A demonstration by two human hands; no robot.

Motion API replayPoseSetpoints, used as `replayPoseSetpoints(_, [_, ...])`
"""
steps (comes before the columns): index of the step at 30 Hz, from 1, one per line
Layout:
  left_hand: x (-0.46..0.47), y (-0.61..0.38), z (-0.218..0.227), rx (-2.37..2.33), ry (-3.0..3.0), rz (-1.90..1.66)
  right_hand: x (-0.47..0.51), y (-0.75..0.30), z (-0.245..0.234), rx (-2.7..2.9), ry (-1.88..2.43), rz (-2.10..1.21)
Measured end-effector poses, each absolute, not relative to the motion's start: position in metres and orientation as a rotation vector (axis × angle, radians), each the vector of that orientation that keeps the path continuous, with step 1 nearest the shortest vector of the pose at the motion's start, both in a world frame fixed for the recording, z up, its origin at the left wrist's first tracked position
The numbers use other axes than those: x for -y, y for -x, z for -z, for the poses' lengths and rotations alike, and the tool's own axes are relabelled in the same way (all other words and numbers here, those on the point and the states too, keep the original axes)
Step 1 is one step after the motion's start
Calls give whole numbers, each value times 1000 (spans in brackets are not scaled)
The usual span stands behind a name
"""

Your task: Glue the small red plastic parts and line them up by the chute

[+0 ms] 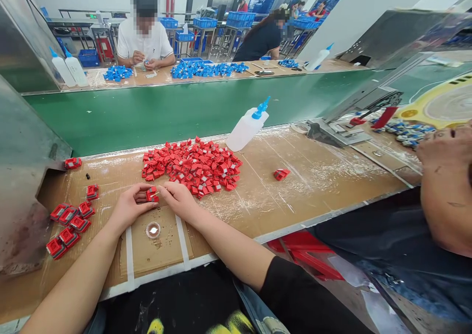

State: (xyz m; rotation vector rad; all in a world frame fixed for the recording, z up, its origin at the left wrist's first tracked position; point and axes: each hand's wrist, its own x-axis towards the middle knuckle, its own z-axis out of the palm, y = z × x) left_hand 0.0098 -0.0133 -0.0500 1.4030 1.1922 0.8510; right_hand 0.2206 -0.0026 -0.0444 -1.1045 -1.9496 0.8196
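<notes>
My left hand [130, 205] grips a small red plastic part [151, 194] between thumb and fingers, just in front of the heap. Close against it, my right hand [177, 199] is pinched on a thin, light-coloured stick whose tip meets the red part; its exact kind is too small to tell. A large heap of red parts [195, 167] lies right behind both hands. Below them on a taped cardboard pad sits a small round clear dish [153, 230]. To the left several red parts with grey pieces [70, 216] lie in a loose group.
A white squeeze bottle [248, 127] with a blue nozzle leans behind the heap. One red part [281, 174] lies apart to the right. A metal fixture [339, 132], a yellow fan [442, 103] and a co-worker's arm [446, 191] are farther right. Beyond the green belt [155, 113], people sit by blue parts.
</notes>
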Motion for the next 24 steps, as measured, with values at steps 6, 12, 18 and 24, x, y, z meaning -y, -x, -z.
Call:
replayPoseSetpoints(6, [13,-9,51,-1192,-1408,-848,4,-222,44,1998,1131,-758])
replayPoseSetpoints(12, [14,-9,47,-1207,-1411,-828,6,-222,42,2041,1146,-731])
replayPoseSetpoints(18, [14,-10,43,-1202,-1402,-822,7,-221,39,2031,1160,-705])
replayPoseSetpoints(24, [14,-11,43,-1200,-1423,-808,5,-223,40,1933,1101,-749])
